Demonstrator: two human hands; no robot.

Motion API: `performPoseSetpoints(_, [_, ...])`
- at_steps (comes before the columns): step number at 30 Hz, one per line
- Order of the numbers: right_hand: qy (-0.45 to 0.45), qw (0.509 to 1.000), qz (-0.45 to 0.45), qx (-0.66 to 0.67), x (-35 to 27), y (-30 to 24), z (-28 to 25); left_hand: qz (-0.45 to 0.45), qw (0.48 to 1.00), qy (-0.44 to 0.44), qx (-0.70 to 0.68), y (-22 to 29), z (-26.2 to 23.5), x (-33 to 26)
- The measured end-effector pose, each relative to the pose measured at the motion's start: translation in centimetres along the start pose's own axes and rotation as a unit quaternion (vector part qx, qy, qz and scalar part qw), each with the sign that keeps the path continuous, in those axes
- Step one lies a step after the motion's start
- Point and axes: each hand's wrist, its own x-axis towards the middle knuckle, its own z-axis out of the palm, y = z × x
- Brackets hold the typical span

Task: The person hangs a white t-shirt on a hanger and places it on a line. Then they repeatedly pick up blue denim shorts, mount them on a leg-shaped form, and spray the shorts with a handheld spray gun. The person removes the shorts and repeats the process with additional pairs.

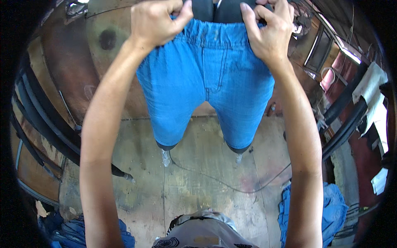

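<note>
Blue denim shorts with an elastic waistband hang in front of me, waist up. They are drawn over a black two-legged form, whose dark ends show above the waistband and below both leg hems. My left hand is closed on the left end of the waistband, thumb along the top edge. At the right end, my right hand grips the waistband with its fingers curled. Part of each hand's fingers is hidden behind the cloth or cut off by the upper rim.
Piles of blue denim lie at the lower right and lower left. Black padded tubes stick out at the left, with more at the right. A thin cable curves below the form. White cloth hangs at the far right.
</note>
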Motion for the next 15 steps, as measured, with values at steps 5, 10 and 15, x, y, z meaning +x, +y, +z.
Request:
performPoseSetpoints(5, [0.004, 0.999, 0.032, 0.008, -0.4, 0.6, 0.8, 0.046, 0.955, 0.280, 0.090, 2.5, 0.9, -0.6])
performPoseSetpoints(10, [-0.035, 0.983, 0.137, 0.113, -0.4, 0.8, 1.5, 0.035, 0.999, 0.005, -0.033, 6.8, 3.8, -2.5])
performPoseSetpoints(15, [0.057, 0.970, 0.156, 0.179, 4.7, 4.4, 0.6, 0.039, 0.998, 0.033, -0.029, 5.8, 4.8, -2.9])
